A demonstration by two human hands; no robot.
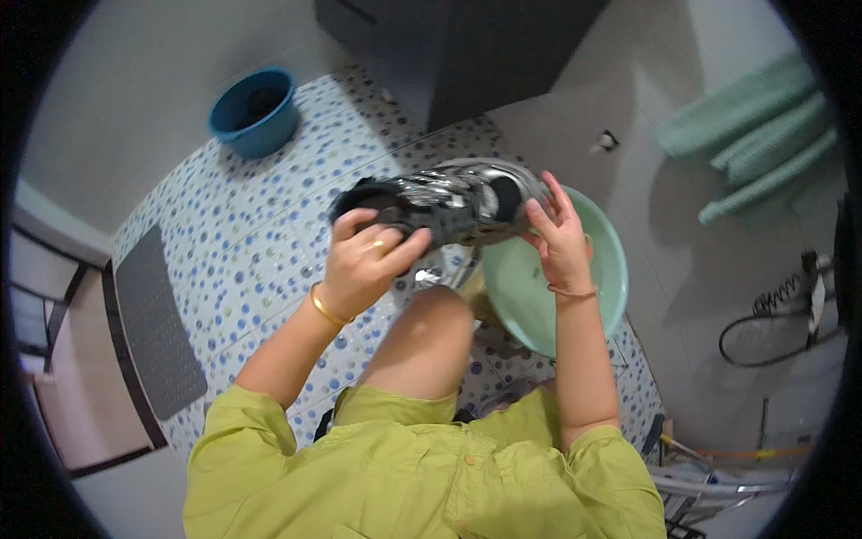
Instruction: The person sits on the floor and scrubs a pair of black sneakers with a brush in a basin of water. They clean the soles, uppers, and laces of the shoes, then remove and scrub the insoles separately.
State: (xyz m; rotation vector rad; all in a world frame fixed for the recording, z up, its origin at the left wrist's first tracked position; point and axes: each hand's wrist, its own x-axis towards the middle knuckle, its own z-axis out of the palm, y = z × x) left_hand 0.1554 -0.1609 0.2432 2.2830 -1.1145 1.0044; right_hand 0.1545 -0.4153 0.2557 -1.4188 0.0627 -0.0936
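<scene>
A black and silver shoe is held lengthwise between my two hands, above the tiled floor. My left hand grips the shoe's dark opening at the heel end and wears a ring. At the toe end, my right hand has its thumb and fingers around the tip. Below my right forearm stands a round light-green plastic basin, partly under the shoe's toe. The shoe is slightly blurred.
A blue plastic tub with something dark inside stands at the upper left. A grey mat lies at the left. Green towels and a coiled black hose are at the right wall. A dark cabinet rises ahead.
</scene>
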